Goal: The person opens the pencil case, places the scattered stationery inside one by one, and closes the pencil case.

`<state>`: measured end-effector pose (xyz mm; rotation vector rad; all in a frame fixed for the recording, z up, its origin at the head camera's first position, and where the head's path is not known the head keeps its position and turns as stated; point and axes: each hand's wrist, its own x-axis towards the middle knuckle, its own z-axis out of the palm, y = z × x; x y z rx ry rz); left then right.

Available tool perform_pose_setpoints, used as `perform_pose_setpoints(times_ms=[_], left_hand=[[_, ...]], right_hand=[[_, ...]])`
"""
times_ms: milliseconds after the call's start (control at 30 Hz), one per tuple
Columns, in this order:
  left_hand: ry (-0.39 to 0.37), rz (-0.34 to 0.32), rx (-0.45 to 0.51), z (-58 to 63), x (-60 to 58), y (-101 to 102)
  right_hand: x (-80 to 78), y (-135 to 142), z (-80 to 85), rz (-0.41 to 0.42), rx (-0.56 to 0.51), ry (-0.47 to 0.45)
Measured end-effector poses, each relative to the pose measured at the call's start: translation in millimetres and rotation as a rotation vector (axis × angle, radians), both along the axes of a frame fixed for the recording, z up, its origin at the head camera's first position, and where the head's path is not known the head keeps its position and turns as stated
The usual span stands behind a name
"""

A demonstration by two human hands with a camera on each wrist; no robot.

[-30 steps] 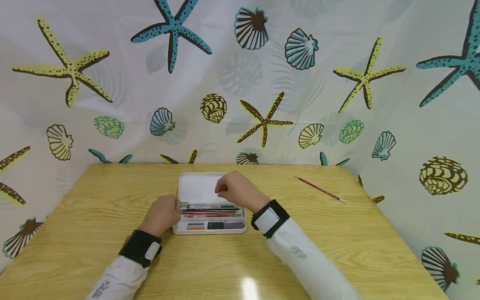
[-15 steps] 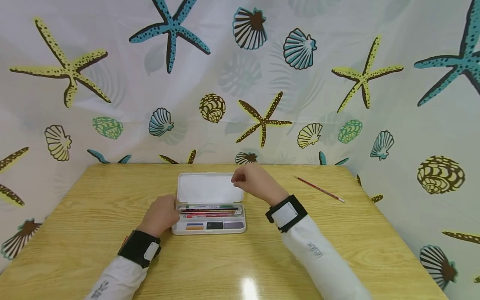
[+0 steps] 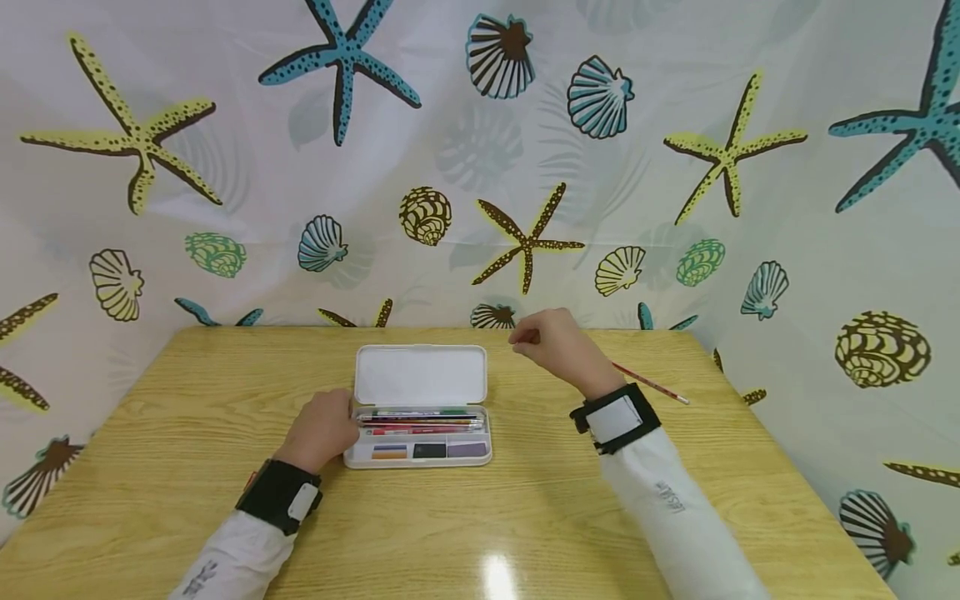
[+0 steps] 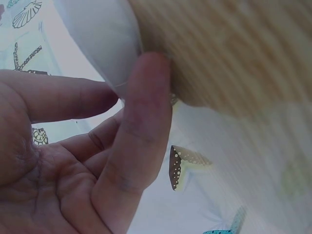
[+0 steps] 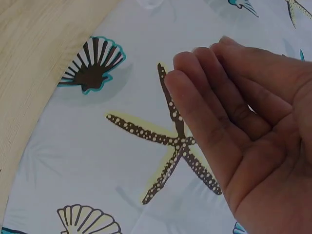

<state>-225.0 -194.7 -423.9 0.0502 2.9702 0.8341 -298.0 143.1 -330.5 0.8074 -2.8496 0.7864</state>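
A white pencil case point(image 3: 420, 464) lies on the table with its lid point(image 3: 420, 375) folded back. Several pencils point(image 3: 423, 422) fill its upper section, and small blocks point(image 3: 429, 451) sit along the front. My left hand point(image 3: 318, 429) holds the case at its left side; in the left wrist view, thumb and finger pinch the white case point(image 4: 109, 39) at its edge. Up in the air to the right of the lid, my right hand point(image 3: 562, 350) holds nothing. Its fingers point(image 5: 195, 102) are loosely bent in the right wrist view.
A red pencil point(image 3: 651, 384) with a white end lies on the wooden table point(image 3: 600, 517) at right, partly hidden behind my right hand. A cloth point(image 3: 450, 167) printed with starfish and shells hangs behind the table and along its sides.
My right hand has moved right and away from over the pencil case, and now covers part of the red pencil. The left hand keeps its hold on the case.
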Motion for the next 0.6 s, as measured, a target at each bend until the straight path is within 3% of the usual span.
perform_pose_setpoints(times_ms=[300,600], left_hand=[[-0.009,0.009,-0.009,2.2,1.0,0.4],[0.008,-0.003,0.005,0.6,1.3,0.0]], right_hand=[[-4.9,42.1,15.2,-0.084,-0.024,0.048],[-13.3,82.7,14.0,-0.204,0.02,0.011]])
